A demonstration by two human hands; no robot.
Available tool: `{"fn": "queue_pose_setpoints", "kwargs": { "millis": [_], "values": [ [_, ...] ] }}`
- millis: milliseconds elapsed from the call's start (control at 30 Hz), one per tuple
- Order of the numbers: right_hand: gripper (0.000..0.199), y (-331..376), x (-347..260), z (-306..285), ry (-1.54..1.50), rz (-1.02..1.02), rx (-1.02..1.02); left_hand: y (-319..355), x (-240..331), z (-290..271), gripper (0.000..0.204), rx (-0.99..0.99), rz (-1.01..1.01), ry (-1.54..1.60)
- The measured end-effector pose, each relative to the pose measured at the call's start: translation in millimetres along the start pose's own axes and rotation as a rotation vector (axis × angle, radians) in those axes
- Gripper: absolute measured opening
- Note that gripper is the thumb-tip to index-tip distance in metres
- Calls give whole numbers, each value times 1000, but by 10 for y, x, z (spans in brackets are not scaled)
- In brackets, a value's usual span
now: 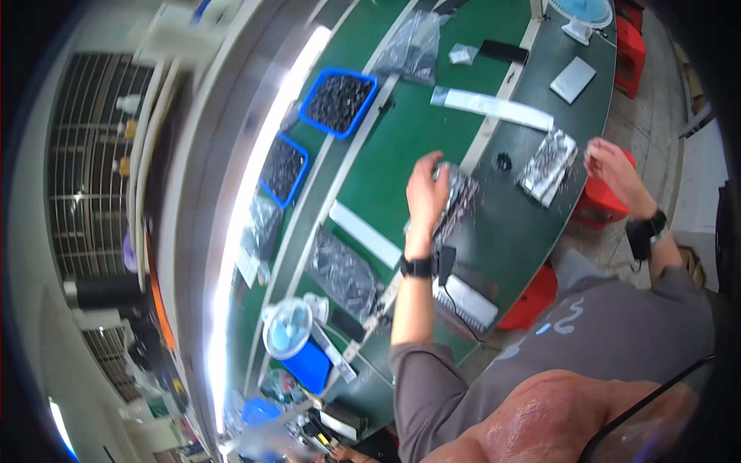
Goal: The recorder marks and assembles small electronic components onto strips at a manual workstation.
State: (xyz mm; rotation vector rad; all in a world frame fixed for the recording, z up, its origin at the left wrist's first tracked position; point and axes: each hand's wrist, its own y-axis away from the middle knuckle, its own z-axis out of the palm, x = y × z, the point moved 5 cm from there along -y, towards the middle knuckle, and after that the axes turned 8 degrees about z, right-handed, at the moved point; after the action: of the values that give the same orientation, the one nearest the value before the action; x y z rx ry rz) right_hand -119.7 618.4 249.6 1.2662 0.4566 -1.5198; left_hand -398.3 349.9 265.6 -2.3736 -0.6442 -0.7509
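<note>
Grey shirt [617, 332], fronting. Left hand [427, 193] is resting half-open by silvery bundle [465, 187], hold unclear. Right hand [612, 168] is curling loosely, contents unclear. Apparently picking; likely needing pinching.

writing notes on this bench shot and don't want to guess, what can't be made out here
All in the head view:
- Silver bundle: partly hidden by the left hand, so contact under the palm can't be told.
- Right hand: fingertips too small and blurred to tell if they hold anything.
- Black bits in the far blue basket: too small to identify singly.
- Far fan: cut off by the top edge.
</note>
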Motion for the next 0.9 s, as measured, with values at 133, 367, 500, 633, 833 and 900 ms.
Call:
{"fn": "queue_pose_setpoints", "kwargs": {
  "millis": [133,367,500,633,833,900],
  "values": [
    [13,53,232,-957,-99,-9,179,-1854,-950,1004,54,-48,15,-102],
    [26,800,954,-2282,-305,139,678,-3577,-2011,2221,63,501,75,-501],
    [23,859,1241,-2487,-348,156,707,-4100,-2251,2349,64,416,57,-494],
    [19,837,1368,-2497,-363,229,730,-4047,-3150,2076,65,301,-35,-494],
    [16,649,1267,-2299,-306,301,724,-3527,-3138,1069,35,240,-371,180],
    [16,500,1129,-2081,-281,290,670,-3236,-3066,387,29,313,-305,267]
  ]
}}
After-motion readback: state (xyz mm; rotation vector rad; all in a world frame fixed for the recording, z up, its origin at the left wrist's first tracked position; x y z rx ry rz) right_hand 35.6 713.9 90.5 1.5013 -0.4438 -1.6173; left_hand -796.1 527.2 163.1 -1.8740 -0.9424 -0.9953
